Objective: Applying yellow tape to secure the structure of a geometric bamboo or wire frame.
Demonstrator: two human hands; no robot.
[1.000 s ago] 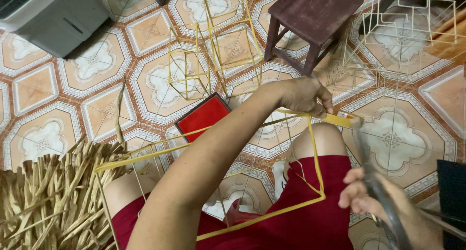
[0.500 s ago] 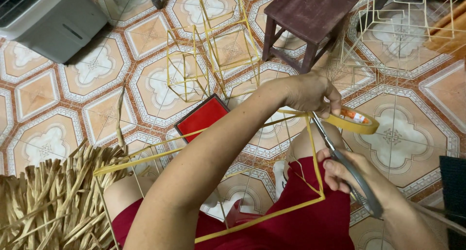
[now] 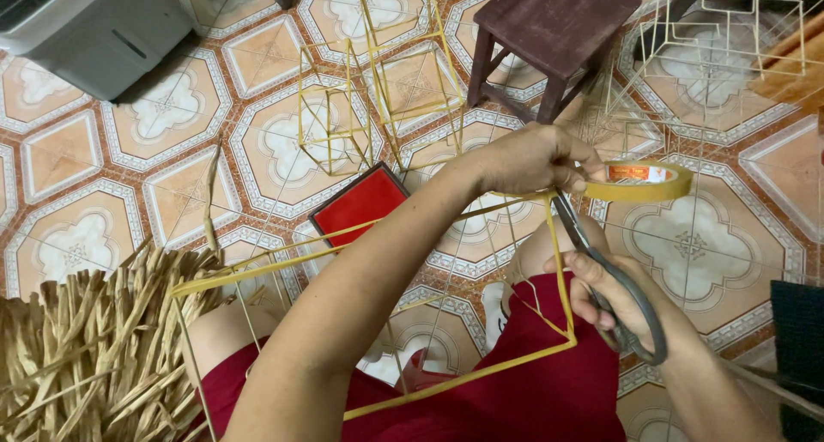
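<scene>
Yellow tape wraps the wire frame [image 3: 549, 348] lying across the person's lap, centre to lower middle of frame. Left hand [image 3: 528, 157], centre-right, is closed around the frame's upper corner, fingers pinching the wire and the loose tape end. Tape roll [image 3: 639, 181] sits just right of that hand, a short strip running back to the corner. Right hand [image 3: 614, 292], lower right, holds grey scissors [image 3: 614, 270], fingers through the handle loops; the blades point up-left and reach the strip betw. hand and roll. Can't tell if the blades are touching the tape.

Red tray [image 3: 356, 203] lies on the tiled floor [image 3: 163, 116] just left of the forearm. Two more yellow wire frames [image 3: 378, 90] stand upper centre. Dark wooden stool [image 3: 554, 30] is at top, right of centre, with white wire frames [image 3: 730, 39] in the upper right. Pile of dried straw strips [image 3: 77, 348] fills the lower left; grey box [image 3: 86, 26] sits in the upper left corner.
</scene>
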